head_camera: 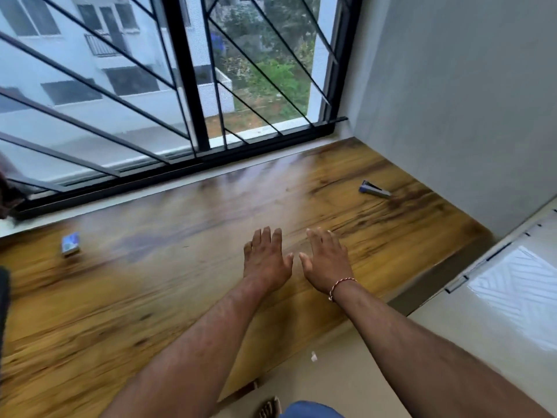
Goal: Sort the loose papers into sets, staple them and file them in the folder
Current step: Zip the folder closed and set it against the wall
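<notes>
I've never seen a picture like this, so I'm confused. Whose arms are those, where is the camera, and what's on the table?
There is no machine here: these are a person's two arms. The camera sits on their head and looks down, so you see what they see. The left hand and right hand are stretched out flat over a wooden table beside a window, and they hold nothing. On the table lie a stapler at the far right and a small bluish box at the left.
</notes>
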